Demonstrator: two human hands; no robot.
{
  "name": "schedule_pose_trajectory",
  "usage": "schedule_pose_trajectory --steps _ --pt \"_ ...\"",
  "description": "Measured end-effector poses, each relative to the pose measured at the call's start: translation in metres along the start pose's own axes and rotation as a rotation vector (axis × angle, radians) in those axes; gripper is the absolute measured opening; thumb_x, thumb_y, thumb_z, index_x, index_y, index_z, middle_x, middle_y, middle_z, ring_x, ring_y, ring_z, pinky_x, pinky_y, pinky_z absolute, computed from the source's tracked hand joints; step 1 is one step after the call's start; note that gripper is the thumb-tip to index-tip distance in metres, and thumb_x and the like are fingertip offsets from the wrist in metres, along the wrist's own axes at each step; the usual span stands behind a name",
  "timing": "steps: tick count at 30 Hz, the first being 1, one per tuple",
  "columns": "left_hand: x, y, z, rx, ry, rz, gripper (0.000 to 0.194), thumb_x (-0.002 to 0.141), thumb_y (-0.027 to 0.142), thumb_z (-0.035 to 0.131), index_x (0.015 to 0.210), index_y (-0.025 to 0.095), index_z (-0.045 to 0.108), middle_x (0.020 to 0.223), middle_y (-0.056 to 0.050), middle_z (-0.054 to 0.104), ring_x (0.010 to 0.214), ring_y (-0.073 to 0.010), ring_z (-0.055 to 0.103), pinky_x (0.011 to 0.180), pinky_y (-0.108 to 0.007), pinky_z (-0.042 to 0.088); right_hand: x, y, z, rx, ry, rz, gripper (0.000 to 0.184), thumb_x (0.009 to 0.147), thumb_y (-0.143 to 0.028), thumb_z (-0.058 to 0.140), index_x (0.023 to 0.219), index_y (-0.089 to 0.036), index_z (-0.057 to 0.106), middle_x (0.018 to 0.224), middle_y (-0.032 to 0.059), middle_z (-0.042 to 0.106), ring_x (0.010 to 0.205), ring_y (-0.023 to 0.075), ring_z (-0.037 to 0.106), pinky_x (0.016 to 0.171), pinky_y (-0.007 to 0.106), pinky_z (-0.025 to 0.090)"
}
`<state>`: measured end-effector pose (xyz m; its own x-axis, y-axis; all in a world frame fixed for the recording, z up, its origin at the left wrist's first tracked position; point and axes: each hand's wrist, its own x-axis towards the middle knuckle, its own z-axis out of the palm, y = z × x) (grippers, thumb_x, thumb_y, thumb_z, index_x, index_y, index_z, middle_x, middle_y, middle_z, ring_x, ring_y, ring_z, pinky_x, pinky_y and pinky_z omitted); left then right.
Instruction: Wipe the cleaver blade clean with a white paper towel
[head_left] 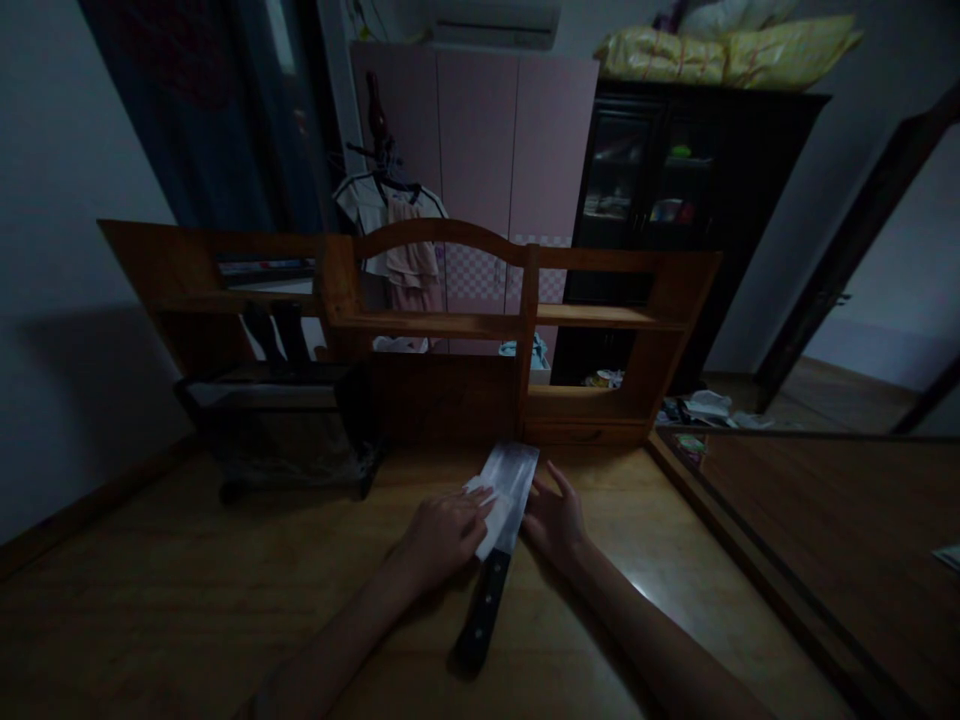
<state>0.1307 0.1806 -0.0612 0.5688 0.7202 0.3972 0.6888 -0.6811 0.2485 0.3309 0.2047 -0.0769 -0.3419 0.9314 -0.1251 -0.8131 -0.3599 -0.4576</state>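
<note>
A cleaver (517,478) with a broad grey blade and a black riveted handle (486,610) is over the wooden tabletop, its handle toward me. My left hand (446,535) presses a white tissue (491,515) against the left part of the blade, fingers bent over it. On the other side, my right hand (559,515) holds the blade's right edge, with one finger or the thumb sticking up; its other fingertips are partly hidden at the blade.
A dark knife block (292,430) with black-handled tools (274,335) stands at the left on the tabletop (337,590). Along the back runs a wooden shelf unit (442,325). A raised wooden edge (750,550) borders the right side.
</note>
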Motion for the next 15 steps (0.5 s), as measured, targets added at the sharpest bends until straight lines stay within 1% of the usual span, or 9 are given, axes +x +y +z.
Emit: schedule_pose_trajectory --steps 2,4,5,7,9,10,12,15 --pt "0.000 -0.005 0.001 0.032 0.024 -0.061 0.036 0.091 0.025 0.043 0.123 0.026 0.060 0.130 0.000 0.054 0.121 -0.0205 0.051 0.105 -0.039 0.040 0.000 0.000 0.000 0.005 -0.010 0.001 0.027 0.088 -0.041 0.051 0.092 -0.016 0.062 0.081 0.0068 0.066 0.073 0.0209 0.061 0.073 0.034 0.049" --pt "-0.001 -0.009 0.001 0.040 0.040 -0.060 0.037 0.091 0.023 0.043 0.124 0.025 0.059 0.130 -0.001 0.054 0.122 -0.0203 0.050 0.105 -0.039 0.039 0.000 -0.001 0.001 0.016 -0.015 0.009 0.028 0.088 -0.041 0.051 0.093 -0.016 0.062 0.081 0.0071 0.066 0.073 0.0207 0.061 0.073 0.033 0.048" --pt "-0.002 -0.009 0.000 0.030 0.034 -0.023 0.038 0.090 0.022 0.043 0.125 0.025 0.058 0.131 0.000 0.053 0.123 -0.0196 0.049 0.106 -0.039 0.038 0.000 -0.001 0.000 0.025 -0.011 0.011 0.028 0.088 -0.041 0.052 0.094 -0.016 0.062 0.080 0.0071 0.066 0.073 0.0210 0.061 0.073 0.034 0.048" --pt "-0.004 -0.006 -0.003 -0.020 -0.009 0.102 0.041 0.090 0.019 0.041 0.127 0.026 0.056 0.133 0.001 0.051 0.125 -0.0175 0.046 0.109 -0.039 0.034 0.000 -0.001 0.001 0.034 0.001 0.007 0.028 0.087 -0.040 0.052 0.095 -0.016 0.062 0.079 0.0067 0.066 0.074 0.0220 0.062 0.074 0.036 0.049" --pt "-0.005 0.000 -0.005 -0.091 -0.081 0.228 0.043 0.090 0.017 0.040 0.129 0.029 0.054 0.134 0.004 0.049 0.127 -0.0157 0.044 0.110 -0.039 0.031 0.000 -0.001 0.001 0.035 0.009 0.000 0.027 0.087 -0.040 0.052 0.094 -0.016 0.063 0.078 0.0062 0.066 0.074 0.0231 0.062 0.075 0.038 0.049" --pt "-0.006 0.004 -0.006 -0.123 -0.115 0.270 0.044 0.090 0.016 0.040 0.129 0.030 0.053 0.136 0.005 0.048 0.127 -0.0152 0.044 0.111 -0.038 0.031 -0.001 -0.001 0.001 0.037 0.013 -0.006 0.027 0.087 -0.040 0.051 0.093 -0.017 0.063 0.077 0.0058 0.066 0.074 0.0232 0.062 0.075 0.038 0.049" --pt "-0.006 0.012 -0.007 -0.172 -0.157 0.312 0.045 0.089 0.014 0.039 0.130 0.030 0.052 0.138 0.005 0.045 0.128 -0.0146 0.043 0.111 -0.037 0.030 -0.001 -0.001 0.002 0.042 0.017 -0.010 0.027 0.088 -0.040 0.051 0.092 -0.017 0.063 0.075 0.0053 0.065 0.072 0.0229 0.062 0.075 0.039 0.049" --pt "-0.005 0.017 -0.006 -0.212 -0.172 0.319 0.045 0.090 0.014 0.039 0.130 0.030 0.052 0.139 0.005 0.044 0.128 -0.0143 0.042 0.111 -0.037 0.029 -0.001 0.000 0.001 0.047 0.017 -0.016 0.028 0.088 -0.041 0.050 0.090 -0.016 0.064 0.072 0.0045 0.064 0.068 0.0218 0.061 0.074 0.038 0.049"
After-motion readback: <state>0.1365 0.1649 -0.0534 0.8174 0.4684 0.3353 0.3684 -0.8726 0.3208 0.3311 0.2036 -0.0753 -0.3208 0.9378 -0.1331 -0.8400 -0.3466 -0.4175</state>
